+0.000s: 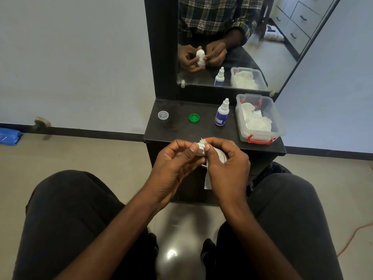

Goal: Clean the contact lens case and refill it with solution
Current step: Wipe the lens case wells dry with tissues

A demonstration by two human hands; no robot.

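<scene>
My left hand (177,160) and my right hand (226,158) meet just in front of the black shelf (181,130). Between them is the white contact lens case (200,151), mostly covered by fingers. My left hand grips the case. My right hand pinches a white tissue (207,180) against it, and the tissue's tail hangs below. A green cap (194,118) and a clear cap (163,115) lie on the shelf. The solution bottle (222,113) stands upright, capped, to the right of the green cap.
A clear plastic box (260,136) with red latches holds crumpled tissues at the shelf's right end. A mirror (242,47) behind the shelf reflects my hands and the bottle. My knees sit below, either side of the shelf's base.
</scene>
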